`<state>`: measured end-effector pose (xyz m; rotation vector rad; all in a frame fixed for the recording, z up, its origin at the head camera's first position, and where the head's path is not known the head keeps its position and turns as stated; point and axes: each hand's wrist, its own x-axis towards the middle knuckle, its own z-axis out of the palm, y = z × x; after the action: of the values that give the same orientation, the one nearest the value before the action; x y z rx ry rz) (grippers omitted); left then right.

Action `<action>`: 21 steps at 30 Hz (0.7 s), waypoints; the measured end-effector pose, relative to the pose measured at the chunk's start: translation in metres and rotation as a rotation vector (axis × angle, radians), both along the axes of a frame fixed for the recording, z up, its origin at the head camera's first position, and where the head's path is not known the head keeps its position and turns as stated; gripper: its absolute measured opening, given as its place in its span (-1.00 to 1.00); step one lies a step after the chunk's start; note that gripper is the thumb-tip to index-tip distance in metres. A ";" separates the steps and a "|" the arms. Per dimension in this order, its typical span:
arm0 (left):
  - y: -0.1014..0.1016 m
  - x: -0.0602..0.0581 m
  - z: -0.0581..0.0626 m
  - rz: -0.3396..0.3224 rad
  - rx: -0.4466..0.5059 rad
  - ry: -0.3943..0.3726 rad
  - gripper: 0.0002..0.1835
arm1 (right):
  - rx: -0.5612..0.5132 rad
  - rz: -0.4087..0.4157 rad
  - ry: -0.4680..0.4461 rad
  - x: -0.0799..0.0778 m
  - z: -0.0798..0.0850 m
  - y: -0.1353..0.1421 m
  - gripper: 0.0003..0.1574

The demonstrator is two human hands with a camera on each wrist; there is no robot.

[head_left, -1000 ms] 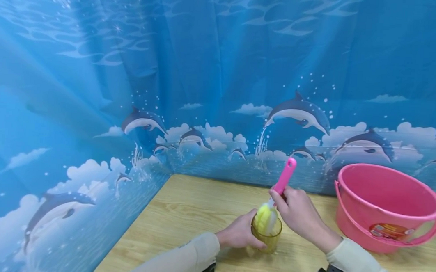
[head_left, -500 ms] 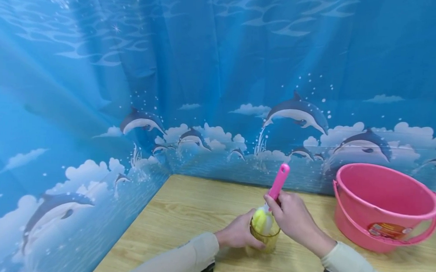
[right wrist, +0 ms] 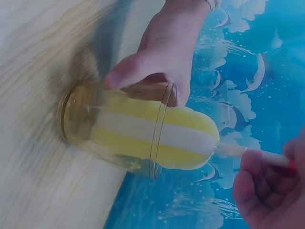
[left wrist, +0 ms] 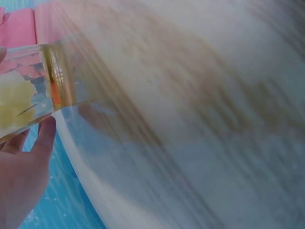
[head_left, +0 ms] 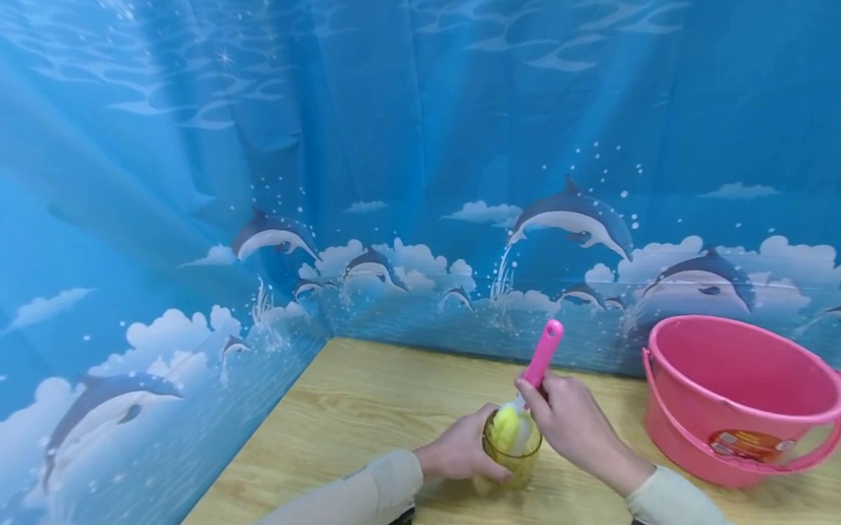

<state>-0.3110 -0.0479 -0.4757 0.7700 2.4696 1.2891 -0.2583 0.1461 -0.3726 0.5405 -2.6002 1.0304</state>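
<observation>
An amber see-through glass (head_left: 519,467) stands on the wooden table, and my left hand (head_left: 462,447) grips its side with the thumb in front. Inside the glass is the yellow and white sponge head of a cup brush (right wrist: 186,138), with its rounded top end sticking out past the rim. My right hand (head_left: 576,417) pinches the brush at the lower part of its pink handle (head_left: 546,350), which leans up and to the right. In the left wrist view the glass (left wrist: 28,90) shows at the left edge, with fingertips (left wrist: 46,131) against it.
A pink bucket (head_left: 683,435) with its handle hanging down in front stands on the table (head_left: 371,379) at the right. Behind and to the left hangs a blue dolphin-print curtain (head_left: 427,136).
The brush has gone down deeper into the glass, then risen very slightly, with my right hand moving along. My left hand keeps its grip on the glass in nearly the same place.
</observation>
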 end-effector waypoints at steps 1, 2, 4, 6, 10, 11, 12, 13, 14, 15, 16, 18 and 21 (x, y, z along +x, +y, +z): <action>0.000 0.000 0.000 0.000 -0.003 0.004 -0.20 | 0.010 -0.001 0.014 0.000 0.000 0.000 -0.65; 0.000 -0.001 0.000 0.000 -0.005 0.008 -0.20 | 0.016 -0.002 0.024 0.000 0.000 0.001 -0.65; 0.000 -0.001 -0.001 0.002 -0.017 0.017 -0.18 | 0.030 -0.004 0.040 0.001 0.001 0.002 -0.67; 0.000 -0.001 -0.001 0.001 -0.021 0.025 -0.17 | 0.039 -0.003 0.044 0.001 0.003 0.002 -0.66; 0.001 -0.002 -0.001 -0.008 -0.027 0.048 -0.14 | 0.065 -0.006 0.057 0.005 0.009 0.004 -0.65; 0.001 -0.002 -0.001 -0.011 -0.025 0.051 -0.14 | 0.073 -0.009 0.065 0.006 0.010 0.005 -0.65; 0.001 -0.002 -0.001 -0.012 -0.027 0.055 -0.13 | 0.081 -0.013 0.072 0.007 0.012 0.005 -0.66; 0.001 -0.002 0.000 -0.015 -0.026 0.057 -0.13 | 0.089 -0.016 0.080 0.008 0.013 0.005 -0.66; 0.001 -0.001 0.000 -0.016 -0.025 0.058 -0.13 | 0.096 -0.019 0.084 0.008 0.014 0.005 -0.66; 0.001 -0.001 0.000 -0.016 -0.026 0.058 -0.12 | 0.103 -0.020 0.089 0.009 0.015 0.005 -0.66; 0.001 -0.001 0.000 -0.016 -0.026 0.058 -0.12 | 0.111 -0.021 0.090 0.009 0.016 0.005 -0.66; 0.000 -0.001 0.001 -0.015 -0.027 0.051 -0.12 | 0.126 -0.018 0.088 0.010 0.016 0.004 -0.67; -0.001 0.000 0.001 -0.011 -0.028 0.034 -0.13 | 0.144 -0.006 0.085 0.009 0.015 0.001 -0.68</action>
<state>-0.3109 -0.0487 -0.4748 0.8035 2.5010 1.2447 -0.2489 0.1473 -0.3581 0.5964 -2.6124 0.8042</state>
